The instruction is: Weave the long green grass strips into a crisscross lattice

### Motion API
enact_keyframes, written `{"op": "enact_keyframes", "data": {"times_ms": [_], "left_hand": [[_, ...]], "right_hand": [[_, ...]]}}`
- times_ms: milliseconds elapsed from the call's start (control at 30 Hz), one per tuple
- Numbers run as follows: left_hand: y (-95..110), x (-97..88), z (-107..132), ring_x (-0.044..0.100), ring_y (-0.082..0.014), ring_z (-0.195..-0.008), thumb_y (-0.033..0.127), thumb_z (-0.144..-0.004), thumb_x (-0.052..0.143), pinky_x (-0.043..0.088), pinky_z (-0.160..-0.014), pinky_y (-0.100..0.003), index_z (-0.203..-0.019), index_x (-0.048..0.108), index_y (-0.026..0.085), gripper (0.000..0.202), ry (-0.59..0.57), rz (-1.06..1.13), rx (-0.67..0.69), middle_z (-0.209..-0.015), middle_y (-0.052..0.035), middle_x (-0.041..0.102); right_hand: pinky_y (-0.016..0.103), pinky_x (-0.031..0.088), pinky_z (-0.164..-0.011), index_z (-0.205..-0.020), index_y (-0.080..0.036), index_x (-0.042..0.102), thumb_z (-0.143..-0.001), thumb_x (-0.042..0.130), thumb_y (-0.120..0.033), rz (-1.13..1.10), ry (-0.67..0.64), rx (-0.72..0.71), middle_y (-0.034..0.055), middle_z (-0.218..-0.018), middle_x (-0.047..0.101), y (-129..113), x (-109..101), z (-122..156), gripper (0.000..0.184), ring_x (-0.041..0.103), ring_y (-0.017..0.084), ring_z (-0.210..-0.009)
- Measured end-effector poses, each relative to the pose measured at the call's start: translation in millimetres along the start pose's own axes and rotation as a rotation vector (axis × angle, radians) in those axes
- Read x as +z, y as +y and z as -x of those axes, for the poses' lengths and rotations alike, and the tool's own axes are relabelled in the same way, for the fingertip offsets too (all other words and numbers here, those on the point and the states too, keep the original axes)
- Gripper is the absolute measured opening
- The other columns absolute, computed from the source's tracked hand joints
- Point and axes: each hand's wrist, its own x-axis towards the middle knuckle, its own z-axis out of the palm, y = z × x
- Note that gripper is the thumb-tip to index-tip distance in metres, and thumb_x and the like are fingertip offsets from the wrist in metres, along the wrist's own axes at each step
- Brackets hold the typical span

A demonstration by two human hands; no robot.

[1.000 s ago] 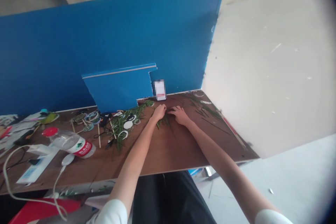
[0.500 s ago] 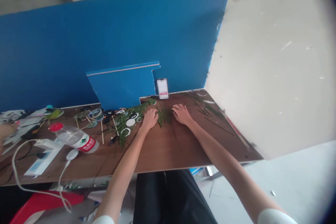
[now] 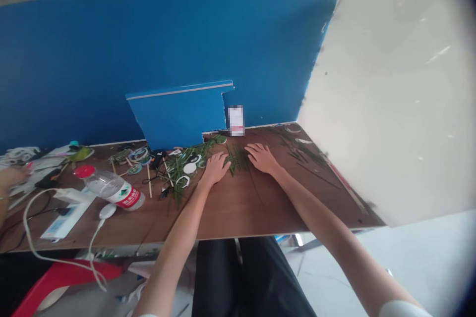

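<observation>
My left hand [image 3: 215,168] rests palm down on the brown table, its fingers stretched and slightly apart. My right hand [image 3: 262,158] lies flat to the right of it, fingers also spread. Between the two hands is a small patch of thin green grass-like strips [image 3: 236,158], near the fingertips of both. Nothing shows in either grip, though the undersides of the hands are hidden. Left of my left hand, a larger tangle of green strips [image 3: 201,152] is mixed with white discs [image 3: 190,168] and a white ring [image 3: 182,182].
A plastic bottle [image 3: 111,188] lies on a white power strip [image 3: 67,220] at the left. A cut blue board [image 3: 182,114] leans on the blue partition; a blurred card [image 3: 236,121] stands beside it. Another person's hand [image 3: 13,178] is at the far left. More green strips [image 3: 297,151] lie right.
The view has shifted a little. My left hand's fingers have spread out from a more curled pose, and my right fingers look straighter. The green strips between the hands stay in place.
</observation>
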Motion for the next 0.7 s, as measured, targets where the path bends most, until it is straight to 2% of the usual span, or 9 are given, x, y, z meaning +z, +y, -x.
{"op": "enact_keyframes", "data": {"times_ms": [167, 333, 533, 700], "left_hand": [[-8.9, 6.0, -3.0, 0.038, -0.0267, -0.139, 0.044, -0.099, 0.036, 0.031, -0.113, -0.048, -0.138, 0.046, 0.021, 0.047, -0.023, 0.039, 0.065, -0.149, -0.0113, 0.044], [-12.8, 12.2, -7.9, 0.039, -0.0262, -0.139, 0.042, -0.098, 0.039, 0.031, -0.115, -0.046, -0.138, 0.047, 0.019, 0.046, -0.011, 0.048, 0.111, -0.149, -0.0114, 0.045], [-12.1, 12.9, -11.1, 0.041, -0.0260, -0.138, 0.037, -0.097, 0.042, 0.032, -0.114, -0.046, -0.135, 0.050, 0.018, 0.043, 0.015, 0.046, 0.159, -0.145, -0.0108, 0.050], [-14.8, 14.9, -14.0, 0.044, -0.0252, -0.136, 0.034, -0.096, 0.042, 0.033, -0.114, -0.046, -0.136, 0.049, 0.019, 0.043, 0.018, 0.063, 0.199, -0.143, -0.0106, 0.052]], "right_hand": [[0.048, 0.031, -0.107, -0.145, -0.022, 0.043, -0.100, 0.032, -0.032, -0.013, -0.047, -0.037, 0.0080, -0.150, 0.044, 2.6, 5.8, -2.1, 0.048, 0.034, 0.025, -0.137], [0.048, 0.032, -0.106, -0.149, -0.019, 0.035, -0.101, 0.030, -0.032, -0.008, -0.057, -0.030, 0.0104, -0.150, 0.044, 3.3, 6.3, -3.3, 0.050, 0.033, 0.025, -0.137], [0.048, 0.033, -0.103, -0.143, -0.018, 0.044, -0.101, 0.032, -0.033, -0.006, -0.048, -0.021, 0.0119, -0.140, 0.054, 4.4, 7.9, -3.4, 0.046, 0.038, 0.027, -0.132], [0.048, 0.033, -0.102, -0.141, -0.018, 0.046, -0.098, 0.039, -0.032, -0.004, -0.058, 0.002, 0.0137, -0.137, 0.055, 4.0, 7.2, -2.8, 0.046, 0.038, 0.028, -0.130]]}}
